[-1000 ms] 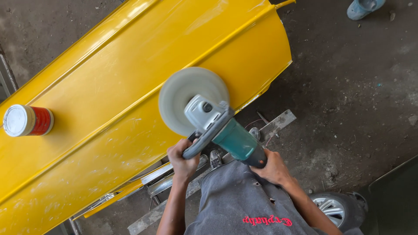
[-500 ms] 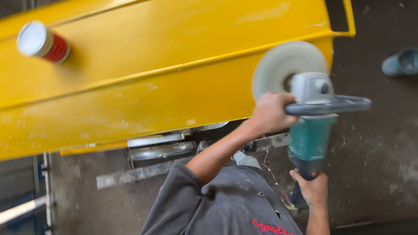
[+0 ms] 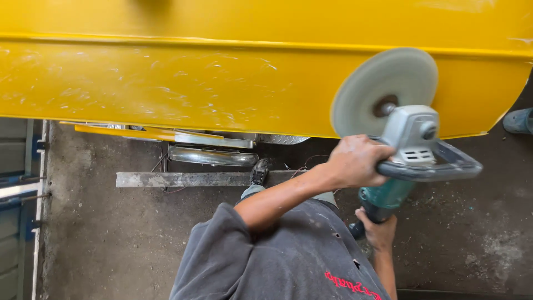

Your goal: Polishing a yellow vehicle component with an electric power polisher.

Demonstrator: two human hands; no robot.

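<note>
1. The right hand [image 3: 378, 232] sits closest to the body, wrapped around the rear of the polisher [image 3: 408, 161], on its green barrel.
2. Just ahead of it, the left hand [image 3: 355, 161] is clamped on the grey loop handle [image 3: 438, 169], forearm stretched out from the grey shirt [image 3: 277, 255].
3. Beyond the left hand's knuckles, the round pad [image 3: 383, 91] lies against the yellow panel [image 3: 222, 83], close to the panel's lower edge and near its right end.
4. Right of the hands the panel stops; open concrete floor [image 3: 477, 239] runs on there, with someone's shoe [image 3: 519, 121] at the far right.
5. Left of the hands the panel's lower edge overhangs a chrome strip [image 3: 211, 156] and a grey metal bar [image 3: 183, 179]; a dark shoe [image 3: 259, 172] stands at the bar.
6. Further left, bare floor lies between the shirt and a metal rail [image 3: 39, 211] at the frame's side.
7. The panel's face past the pad is glossy yellow, streaked with pale swirl marks, with a raised crease above.
</note>
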